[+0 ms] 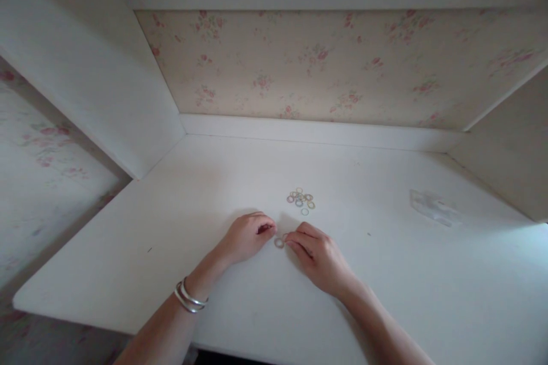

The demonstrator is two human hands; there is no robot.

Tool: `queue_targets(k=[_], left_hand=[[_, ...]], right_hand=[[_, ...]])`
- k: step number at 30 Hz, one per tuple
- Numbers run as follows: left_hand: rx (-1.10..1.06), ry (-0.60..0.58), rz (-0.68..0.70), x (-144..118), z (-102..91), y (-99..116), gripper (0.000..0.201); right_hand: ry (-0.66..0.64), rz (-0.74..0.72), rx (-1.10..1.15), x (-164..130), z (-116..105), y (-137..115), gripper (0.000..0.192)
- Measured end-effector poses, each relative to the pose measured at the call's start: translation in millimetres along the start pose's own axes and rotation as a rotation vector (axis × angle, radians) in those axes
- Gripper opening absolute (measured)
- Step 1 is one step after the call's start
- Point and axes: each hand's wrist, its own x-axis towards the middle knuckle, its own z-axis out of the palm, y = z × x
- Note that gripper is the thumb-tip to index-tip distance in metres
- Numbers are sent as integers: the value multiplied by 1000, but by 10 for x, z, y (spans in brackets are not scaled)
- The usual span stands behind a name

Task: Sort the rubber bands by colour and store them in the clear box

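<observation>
My right hand [319, 254] is closed in a pinch on the edge of a small thin ring, perhaps an elastic band, just above the desk. Right beside those fingertips, another pale ring [279, 243] lies flat. To the left, my left hand [252, 235] is curled with thumb and fingers pressed together, and what sits between them, if anything, is hidden. Beyond both hands lies a loose pile of several thin coloured rings [299, 197], partly overlapping. A single greenish ring [305, 212] is apart from the pile, on its near side.
A crumpled clear plastic bag [434, 207] lies on the white desk [214, 171] at the right. Small dark specks dot the surface. White panels and a flowered back wall [278, 63] enclose the desk behind and at the sides. Two silver bangles [190, 297] circle my left wrist.
</observation>
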Motion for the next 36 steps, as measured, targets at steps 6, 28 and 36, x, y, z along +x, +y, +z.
queue_targets(k=[6, 28, 36], left_hand=[[18, -5, 34, 0, 0, -16, 19], [-32, 5, -12, 9, 2, -32, 23], [-8, 22, 34, 389, 49, 55, 22]], right_hand=[[-48, -11, -8, 15, 83, -25, 24], [435, 437, 57, 52, -93, 319, 37], [483, 601, 144, 145, -150, 461, 40]])
